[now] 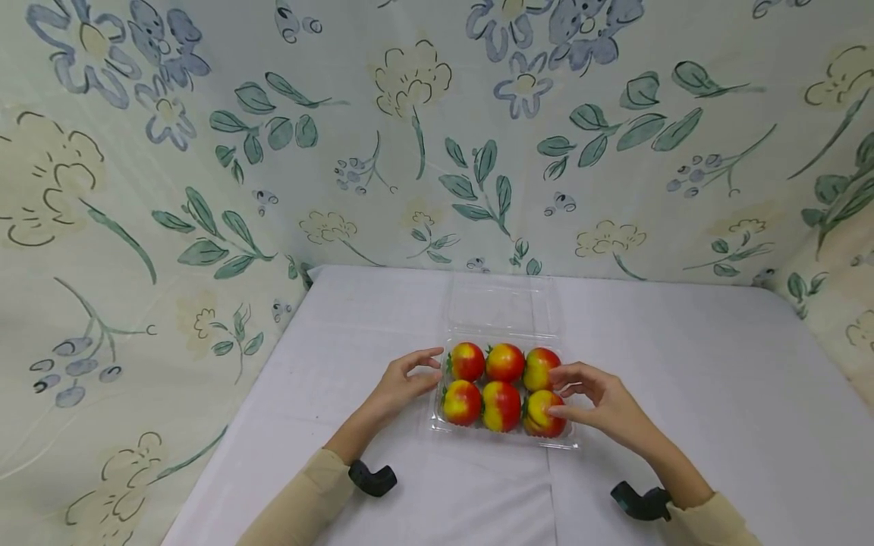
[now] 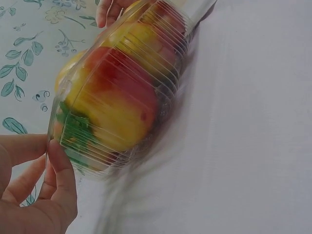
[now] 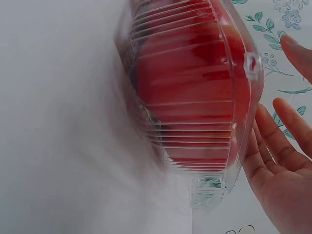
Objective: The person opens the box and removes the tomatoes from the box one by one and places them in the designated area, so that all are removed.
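A clear plastic box (image 1: 471,434) holds several red-and-yellow fruits (image 1: 501,407) in two rows, with green leaves on some. Its transparent lid (image 1: 501,307) lies folded back behind it. At the box's left edge, my left hand (image 1: 403,383) pinches the rim between thumb and fingers, as the left wrist view shows. My right hand (image 1: 608,398) is over the right side, thumb and fingers spread apart, fingertips overlapping the right-hand fruits. In the right wrist view, the fingers (image 3: 273,141) lie behind the ribbed box wall (image 3: 195,126), loosely bent.
A white cloth (image 1: 683,364) covers the table under the box. Floral fabric (image 1: 423,152) hangs behind the table and along both sides. A black wrist device (image 1: 372,478) sits at the left cuff, and another black device (image 1: 640,501) at the right cuff.
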Available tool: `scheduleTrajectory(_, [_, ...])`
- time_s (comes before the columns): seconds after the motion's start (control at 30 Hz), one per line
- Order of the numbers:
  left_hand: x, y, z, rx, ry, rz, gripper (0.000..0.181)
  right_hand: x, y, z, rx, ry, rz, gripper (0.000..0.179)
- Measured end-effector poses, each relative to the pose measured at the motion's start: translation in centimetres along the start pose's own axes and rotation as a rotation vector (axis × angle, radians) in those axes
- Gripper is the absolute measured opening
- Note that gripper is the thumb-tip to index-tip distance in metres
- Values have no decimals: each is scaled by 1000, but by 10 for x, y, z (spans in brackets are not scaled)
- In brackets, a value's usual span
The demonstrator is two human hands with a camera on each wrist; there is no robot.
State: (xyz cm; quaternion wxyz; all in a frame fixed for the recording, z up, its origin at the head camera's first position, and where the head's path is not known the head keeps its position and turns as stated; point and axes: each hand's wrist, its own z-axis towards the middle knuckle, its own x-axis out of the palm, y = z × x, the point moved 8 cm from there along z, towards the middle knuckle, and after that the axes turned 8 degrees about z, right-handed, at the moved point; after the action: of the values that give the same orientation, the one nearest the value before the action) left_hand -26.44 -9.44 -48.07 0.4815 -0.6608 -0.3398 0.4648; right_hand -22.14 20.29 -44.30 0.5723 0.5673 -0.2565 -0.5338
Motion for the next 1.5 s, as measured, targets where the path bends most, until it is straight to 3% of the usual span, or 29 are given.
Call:
scheduleTrajectory(0.33, [0,18,8,5,-16,-25,48,3,-4,-1,-6,24,-54,46])
scheduleTrajectory(0.97, [0,22,9,-7,-22,-18,46,9,-2,-2,-46,84,-153,55])
scheduleTrajectory(1.5, [2,21,8,-10,-17,-29,46,14,-4,-3,-12,106,-247,59])
